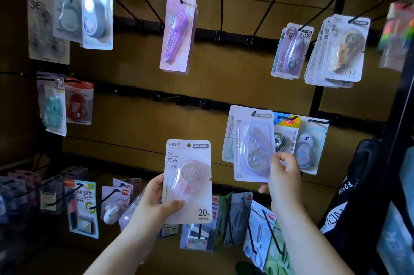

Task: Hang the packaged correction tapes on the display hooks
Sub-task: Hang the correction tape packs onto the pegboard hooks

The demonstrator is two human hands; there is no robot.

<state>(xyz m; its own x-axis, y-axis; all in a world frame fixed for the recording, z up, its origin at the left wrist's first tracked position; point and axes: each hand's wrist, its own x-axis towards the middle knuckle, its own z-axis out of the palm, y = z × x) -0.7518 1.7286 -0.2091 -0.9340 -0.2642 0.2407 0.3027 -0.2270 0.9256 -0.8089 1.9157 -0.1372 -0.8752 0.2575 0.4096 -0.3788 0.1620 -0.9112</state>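
In the head view, the left hand (pixel 154 203) grips a pink packaged correction tape (pixel 190 176); its thumb (pixel 177 204) lies across the lower front of the card and the other fingers are curled behind the left edge; the card stands upright above the thumb, in front of the display board (pixel 134 122), and is on no hook. The forearm comes up from below. The right hand (pixel 284 176) pinches the lower right edge of a lavender packaged correction tape (pixel 253 147); this pack hangs on a black hook (pixel 254 113) above the fingers, just left of them.
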